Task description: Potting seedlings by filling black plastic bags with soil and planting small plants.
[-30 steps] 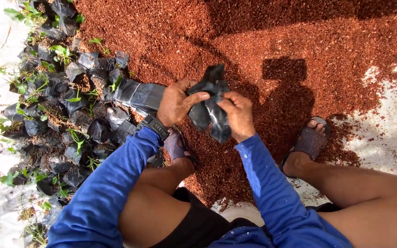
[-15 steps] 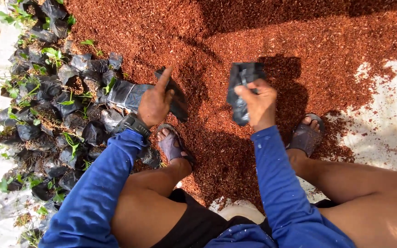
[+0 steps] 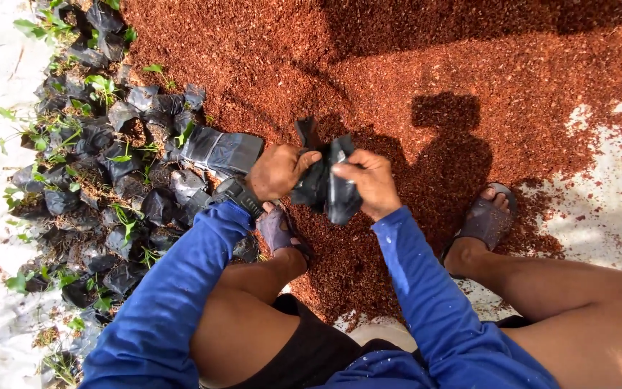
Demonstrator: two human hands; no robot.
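My left hand (image 3: 276, 171) and my right hand (image 3: 368, 182) meet in front of me, both pinching a bunch of black plastic nursery bags (image 3: 324, 181). The bags hang crumpled between the two hands, just above the reddish-brown heap of potting mix (image 3: 412, 65). A dark watch sits on my left wrist. Both arms are in blue sleeves.
A stack of flat black bags (image 3: 219, 150) lies on the mix left of my hands. Several filled black bags with green seedlings (image 3: 95, 166) crowd the left side. My sandalled feet (image 3: 485, 220) rest on the mix; white sheeting (image 3: 606, 209) shows at right and far left.
Half a second ago my hands were apart, each with black bags. They have come back together low in front of me, both gripping the bunch.
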